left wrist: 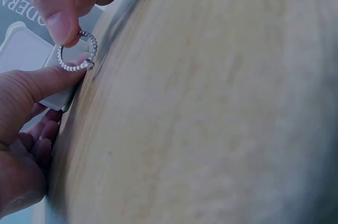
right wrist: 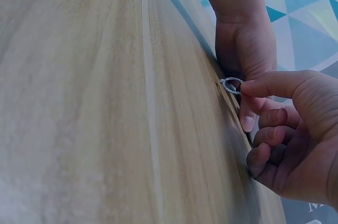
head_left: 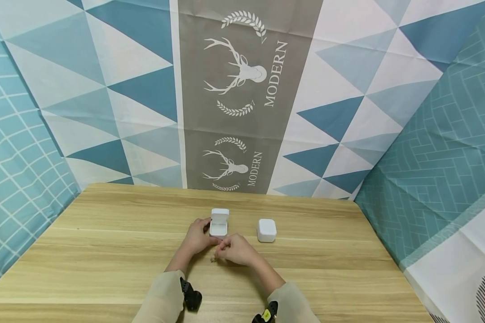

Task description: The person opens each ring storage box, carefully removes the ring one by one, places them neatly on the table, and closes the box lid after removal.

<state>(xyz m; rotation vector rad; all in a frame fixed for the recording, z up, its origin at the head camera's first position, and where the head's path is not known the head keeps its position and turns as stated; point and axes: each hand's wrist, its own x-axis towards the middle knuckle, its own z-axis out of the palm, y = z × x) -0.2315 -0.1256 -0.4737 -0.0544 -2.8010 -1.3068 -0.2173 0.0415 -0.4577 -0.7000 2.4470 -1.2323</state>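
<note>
A small white ring box (head_left: 218, 229) stands on the table with its lid raised. My left hand (head_left: 198, 236) holds it from the left, thumb across the front and fingers along the side. Just in front of the box, my right hand (head_left: 236, 249) pinches a ring between thumb and index finger. In the left wrist view the ring (left wrist: 93, 49) is silvery, with a studded band and a larger stone lowest. The right wrist view shows the ring (right wrist: 227, 87) near the left thumb, while the other fingers of the right hand (right wrist: 301, 134) are curled.
A second white box (head_left: 266, 230), its lid down, sits to the right of the hands. The wooden table (head_left: 105, 251) meets patterned cloth walls (head_left: 145, 112) at the back and sides. Black wrist cameras (head_left: 191, 296) are strapped near both sleeves.
</note>
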